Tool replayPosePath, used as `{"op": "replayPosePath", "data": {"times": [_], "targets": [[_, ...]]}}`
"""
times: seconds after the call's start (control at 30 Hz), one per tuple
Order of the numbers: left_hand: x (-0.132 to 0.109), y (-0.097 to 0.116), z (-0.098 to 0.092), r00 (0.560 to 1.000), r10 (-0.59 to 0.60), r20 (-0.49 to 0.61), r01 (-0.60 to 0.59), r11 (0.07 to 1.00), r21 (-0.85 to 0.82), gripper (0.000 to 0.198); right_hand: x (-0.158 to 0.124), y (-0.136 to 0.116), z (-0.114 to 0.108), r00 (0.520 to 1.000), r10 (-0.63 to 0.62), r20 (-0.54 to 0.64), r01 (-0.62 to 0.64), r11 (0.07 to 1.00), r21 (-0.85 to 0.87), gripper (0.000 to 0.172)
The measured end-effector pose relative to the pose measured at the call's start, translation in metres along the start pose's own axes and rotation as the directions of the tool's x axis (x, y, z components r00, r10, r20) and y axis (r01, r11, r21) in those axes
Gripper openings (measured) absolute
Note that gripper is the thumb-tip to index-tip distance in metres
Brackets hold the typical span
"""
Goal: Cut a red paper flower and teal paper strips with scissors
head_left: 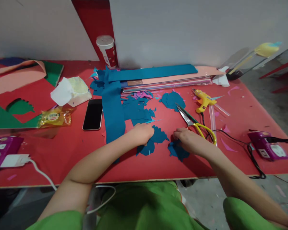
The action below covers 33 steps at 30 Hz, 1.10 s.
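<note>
My left hand rests on the red table with its fingers curled onto a jagged blue paper cutout. My right hand lies palm down, fingers closed on another blue paper piece. Yellow-handled scissors lie just beyond my right hand, blades pointing away to the left. More blue scraps and a long blue strip lie behind my left hand.
A yellow glue gun and glue sticks sit at the right, with a black cable and a purple box. A phone, tissue pack, cup, green and pink sheets lie left and back.
</note>
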State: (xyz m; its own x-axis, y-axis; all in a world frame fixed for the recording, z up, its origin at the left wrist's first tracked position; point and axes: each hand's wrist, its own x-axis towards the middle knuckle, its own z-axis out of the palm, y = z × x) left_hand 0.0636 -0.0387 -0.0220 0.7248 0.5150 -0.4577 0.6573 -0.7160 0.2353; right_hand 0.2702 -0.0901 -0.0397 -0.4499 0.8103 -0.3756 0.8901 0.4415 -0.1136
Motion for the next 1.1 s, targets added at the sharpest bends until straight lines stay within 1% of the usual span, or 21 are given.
{"op": "replayPosePath", "data": {"times": [0.1,0.23,0.33,0.4,0.47,0.53,0.6,0.67,0.77,0.87,0.93,1.0,1.1], "targets": [[0.001,-0.001,0.002,1.0,-0.007,-0.019,0.007,1.0,0.003,0.025,0.003,-0.004,-0.004,0.998,-0.061,-0.03,0.063,0.995,0.073,0.026],[0.0,-0.001,0.002,1.0,0.011,-0.024,-0.012,1.0,-0.01,0.021,0.006,-0.008,-0.02,0.991,-0.135,-0.001,0.133,0.969,0.21,0.032],[0.0,0.0,0.002,0.999,0.017,-0.031,-0.018,0.999,-0.033,0.025,0.013,-0.011,-0.034,0.973,-0.227,-0.037,0.227,0.92,0.319,0.034],[-0.001,0.001,0.001,0.999,0.012,-0.038,-0.014,0.999,-0.049,0.029,0.022,-0.013,-0.038,0.965,-0.253,-0.069,0.262,0.906,0.334,0.03],[-0.001,0.001,0.001,0.999,0.01,-0.038,-0.012,0.998,-0.059,0.03,0.033,-0.014,-0.035,0.97,-0.226,-0.091,0.243,0.916,0.319,0.027],[-0.001,0.001,0.001,0.999,0.013,-0.033,-0.015,0.998,-0.062,0.028,0.044,-0.013,-0.028,0.978,-0.169,-0.123,0.2,0.929,0.311,0.031],[-0.001,0.0,0.002,0.999,0.019,-0.028,-0.021,0.998,-0.058,0.028,0.052,-0.012,-0.02,0.984,-0.134,-0.119,0.164,0.939,0.301,0.034],[-0.001,-0.001,0.002,0.999,0.034,-0.013,-0.034,0.998,-0.05,0.026,0.057,-0.012,-0.014,0.988,-0.119,-0.101,0.142,0.953,0.268,0.033],[-0.003,-0.002,-0.001,0.998,0.054,0.025,-0.053,0.998,-0.033,0.023,0.058,-0.012,-0.012,0.988,-0.114,-0.101,0.132,0.97,0.202,0.02],[-0.005,-0.003,-0.008,0.997,0.054,0.058,-0.053,0.998,-0.02,0.023,0.057,-0.012,-0.013,0.982,-0.15,-0.118,0.172,0.965,0.199,0.009],[-0.007,-0.005,-0.013,0.993,0.081,0.083,-0.079,0.997,-0.021,0.022,0.057,-0.01,-0.013,0.975,-0.169,-0.147,0.2,0.954,0.225,0.008],[-0.01,-0.008,-0.018,0.989,0.12,0.082,-0.118,0.993,-0.03,0.021,0.057,-0.007,-0.012,0.971,-0.155,-0.182,0.198,0.947,0.252,0.009],[-0.017,-0.014,-0.025,0.997,0.073,0.036,-0.071,0.996,-0.055,0.02,0.055,-0.003,-0.013,0.972,-0.093,-0.217,0.157,0.942,0.296,0.013]]}}
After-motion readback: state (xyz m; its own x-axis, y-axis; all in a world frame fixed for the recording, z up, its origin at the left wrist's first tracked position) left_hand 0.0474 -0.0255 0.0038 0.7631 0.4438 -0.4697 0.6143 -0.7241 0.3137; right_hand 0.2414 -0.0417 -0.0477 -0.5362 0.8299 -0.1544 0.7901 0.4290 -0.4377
